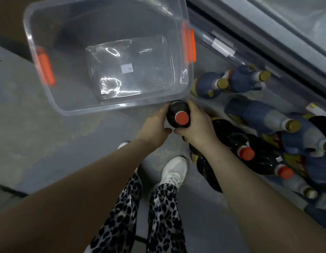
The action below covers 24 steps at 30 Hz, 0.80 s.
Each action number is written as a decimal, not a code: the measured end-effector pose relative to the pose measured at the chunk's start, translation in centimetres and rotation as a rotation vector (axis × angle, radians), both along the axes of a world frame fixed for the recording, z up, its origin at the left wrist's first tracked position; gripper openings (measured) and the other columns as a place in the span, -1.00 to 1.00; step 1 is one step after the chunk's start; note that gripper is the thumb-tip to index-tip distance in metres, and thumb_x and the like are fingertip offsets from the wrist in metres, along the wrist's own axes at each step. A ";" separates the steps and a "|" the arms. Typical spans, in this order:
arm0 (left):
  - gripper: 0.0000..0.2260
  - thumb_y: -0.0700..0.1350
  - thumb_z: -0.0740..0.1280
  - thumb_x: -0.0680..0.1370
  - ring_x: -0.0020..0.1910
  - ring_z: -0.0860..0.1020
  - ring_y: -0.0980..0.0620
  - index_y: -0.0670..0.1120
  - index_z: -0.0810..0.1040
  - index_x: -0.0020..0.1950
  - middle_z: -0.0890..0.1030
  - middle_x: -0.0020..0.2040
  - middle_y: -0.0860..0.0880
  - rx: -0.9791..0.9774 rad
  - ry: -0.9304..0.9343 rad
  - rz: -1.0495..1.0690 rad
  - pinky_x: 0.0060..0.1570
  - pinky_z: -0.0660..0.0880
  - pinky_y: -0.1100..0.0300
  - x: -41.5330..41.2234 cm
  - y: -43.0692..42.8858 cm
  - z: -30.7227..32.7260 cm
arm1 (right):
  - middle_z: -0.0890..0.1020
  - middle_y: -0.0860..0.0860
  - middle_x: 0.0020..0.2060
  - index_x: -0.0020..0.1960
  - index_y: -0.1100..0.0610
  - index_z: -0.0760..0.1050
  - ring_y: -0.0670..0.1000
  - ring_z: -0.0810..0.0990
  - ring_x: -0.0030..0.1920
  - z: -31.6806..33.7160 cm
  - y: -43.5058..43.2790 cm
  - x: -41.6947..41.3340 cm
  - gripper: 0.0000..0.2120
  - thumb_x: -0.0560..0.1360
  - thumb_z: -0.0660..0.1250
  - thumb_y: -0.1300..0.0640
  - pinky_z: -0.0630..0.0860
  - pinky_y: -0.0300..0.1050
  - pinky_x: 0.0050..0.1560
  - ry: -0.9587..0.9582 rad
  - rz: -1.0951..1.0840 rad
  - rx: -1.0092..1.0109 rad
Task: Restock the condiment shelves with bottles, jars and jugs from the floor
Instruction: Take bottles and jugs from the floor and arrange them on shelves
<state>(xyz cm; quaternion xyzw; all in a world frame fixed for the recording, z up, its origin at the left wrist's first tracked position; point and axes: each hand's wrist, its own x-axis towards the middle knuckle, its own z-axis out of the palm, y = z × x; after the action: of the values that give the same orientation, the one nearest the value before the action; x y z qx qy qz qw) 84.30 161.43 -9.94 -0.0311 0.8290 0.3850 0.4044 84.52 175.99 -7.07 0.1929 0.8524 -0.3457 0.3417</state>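
Note:
A dark bottle with an orange-red cap (178, 114) stands upright just in front of the clear plastic bin (122, 106). My left hand (155, 123) curls round its left side and my right hand (196, 126) curls round its right side, thumbs nearly meeting at the front. To the right, more dark bottles with orange caps (246, 152) and blue-wrapped bottles with gold caps (257, 115) crowd a low shelf level.
The bin has orange latches (47, 70) on both ends and nothing inside it but a small white sticker on the bottom. A shelf rail with white price tags (222, 46) runs diagonally at the upper right. My white shoe (175, 170) stands on the grey floor below the bottle.

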 end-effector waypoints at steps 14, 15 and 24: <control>-0.40 -0.37 0.38 0.49 0.19 0.57 -0.05 -0.01 0.39 0.48 0.63 0.21 -0.08 0.025 0.057 -0.030 -0.10 0.24 0.69 -0.4 0.5 0.3 | 0.57 0.02 0.26 0.36 0.07 0.43 0.07 0.54 0.25 0.1 1.0 0.8 -0.24 0.23 0.66 0.19 0.46 -0.10 0.19 0.073 -0.003 -0.056; -0.39 -0.38 0.39 0.47 0.17 0.58 -0.04 -0.01 0.40 0.47 0.64 0.20 -0.07 0.028 0.063 -0.044 -0.09 0.27 0.68 -0.5 0.3 0.7 | 0.58 0.01 0.24 0.34 0.07 0.44 0.05 0.54 0.23 0.5 1.2 1.0 -0.25 0.23 0.66 0.18 0.45 -0.12 0.18 0.079 -0.017 -0.072; -0.26 -0.27 0.60 0.29 0.29 0.47 -0.05 -0.10 0.41 0.42 0.49 0.31 -0.09 0.128 0.116 -0.134 0.21 0.36 0.27 -2.3 -0.7 9.8 | 0.57 -0.26 -0.03 0.18 -0.10 0.45 -0.23 0.55 -0.01 10.4 2.4 0.3 -0.40 0.23 0.66 -0.01 0.39 -0.47 -0.09 0.112 -0.080 -0.189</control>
<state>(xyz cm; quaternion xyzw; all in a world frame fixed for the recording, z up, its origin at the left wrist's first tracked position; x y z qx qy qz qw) 82.02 160.72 -0.17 0.0726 0.8249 0.4103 0.3819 84.79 178.43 3.33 0.1743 0.8253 -0.4480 0.2962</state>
